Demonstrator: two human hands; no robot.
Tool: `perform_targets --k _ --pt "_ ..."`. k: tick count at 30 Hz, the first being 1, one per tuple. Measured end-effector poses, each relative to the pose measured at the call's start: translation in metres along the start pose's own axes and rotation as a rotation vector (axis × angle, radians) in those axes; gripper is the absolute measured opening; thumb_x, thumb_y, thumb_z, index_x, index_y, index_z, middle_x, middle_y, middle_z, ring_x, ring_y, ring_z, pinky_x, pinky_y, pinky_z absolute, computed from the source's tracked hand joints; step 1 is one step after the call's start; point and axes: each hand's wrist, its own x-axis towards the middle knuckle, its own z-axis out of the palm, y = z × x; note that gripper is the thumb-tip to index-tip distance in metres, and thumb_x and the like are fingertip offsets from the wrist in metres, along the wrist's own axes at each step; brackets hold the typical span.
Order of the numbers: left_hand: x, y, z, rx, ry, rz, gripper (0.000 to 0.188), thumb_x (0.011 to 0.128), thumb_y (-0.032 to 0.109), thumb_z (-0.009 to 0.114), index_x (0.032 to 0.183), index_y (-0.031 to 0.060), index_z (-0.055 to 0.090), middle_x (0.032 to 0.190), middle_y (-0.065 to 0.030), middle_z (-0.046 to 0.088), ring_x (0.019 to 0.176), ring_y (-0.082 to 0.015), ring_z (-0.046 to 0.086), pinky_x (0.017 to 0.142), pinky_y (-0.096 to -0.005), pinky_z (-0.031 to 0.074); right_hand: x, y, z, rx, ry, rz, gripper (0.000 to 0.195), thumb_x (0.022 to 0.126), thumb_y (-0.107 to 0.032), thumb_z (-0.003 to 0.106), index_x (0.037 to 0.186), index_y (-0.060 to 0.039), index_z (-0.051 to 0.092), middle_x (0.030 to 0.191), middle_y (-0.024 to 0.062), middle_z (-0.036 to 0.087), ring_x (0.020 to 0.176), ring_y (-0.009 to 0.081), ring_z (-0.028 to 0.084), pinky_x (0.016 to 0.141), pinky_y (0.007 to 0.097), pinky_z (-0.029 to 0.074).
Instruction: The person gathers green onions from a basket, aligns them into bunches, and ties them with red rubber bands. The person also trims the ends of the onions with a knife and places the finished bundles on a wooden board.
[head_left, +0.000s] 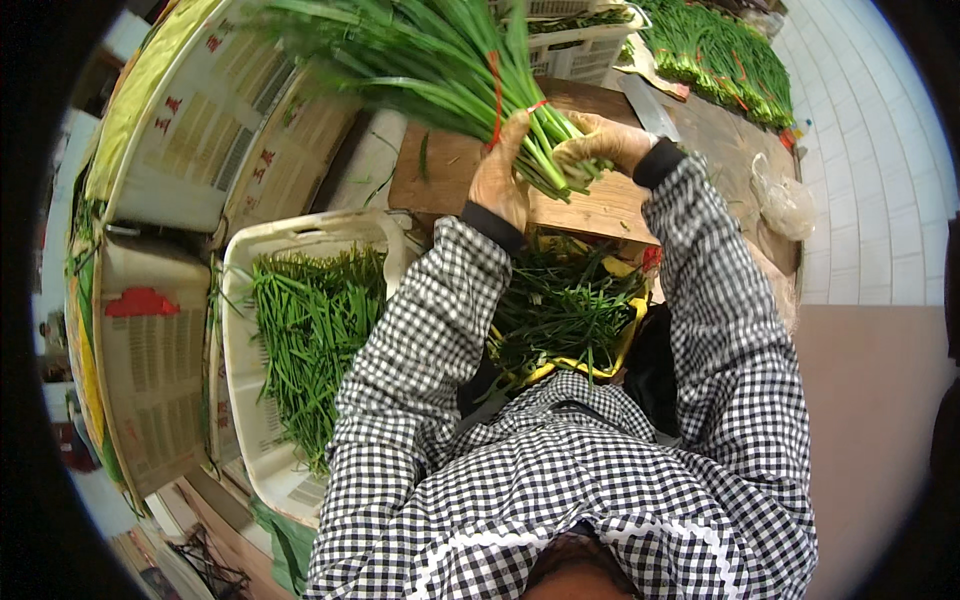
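A large bundle of green garlic chives (450, 67) is held up over a wooden block (585, 206), its leaves pointing away to the upper left. Red ties (495, 97) circle the stalks in two places. My left hand (501, 180) grips the bundle from below near those ties. Around the pale cut ends curl the fingers of my right hand (600, 142), which is partly hidden by stalks. Just beyond the right wrist lies a broad knife blade (649, 109); its handle cannot be made out. The leaf tips are blurred.
On the left, a white plastic crate (241, 420) holds loose chives. A yellow-rimmed container (637, 322) with leafy scraps sits between my arms. Tied chive bundles (720, 64) lie at the far right near a clear plastic bag (784, 199). Stacked crates (154, 360) stand farther left.
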Motion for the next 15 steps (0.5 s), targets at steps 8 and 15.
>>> perform_targets --k 8,15 --pt "0.015 -0.049 -0.055 0.924 0.002 -0.515 0.092 0.079 0.039 0.069 0.14 -0.0055 0.016 0.137 -0.0245 0.033 0.125 -0.033 0.039 0.099 -0.047 0.037 -0.022 0.042 -0.098 -0.535 0.424 0.071 0.044 0.082 -0.03 0.069 0.114 -0.0008 0.06 0.105 0.0089 0.063 0.096 0.016 0.057 0.081 0.0283 0.047" --pt "-0.024 -0.008 -0.015 1.808 -0.593 0.564 0.06 0.071 0.019 0.074 0.123 0.0048 0.048 0.115 -0.0171 0.052 0.105 -0.0344 0.052 0.089 -0.0407 0.046 -0.072 0.029 -0.053 -1.314 0.854 0.457 0.06 0.072 -0.029 0.076 0.121 -0.0044 0.052 0.12 0.019 0.054 0.114 0.0307 0.052 0.094 0.037 0.045"
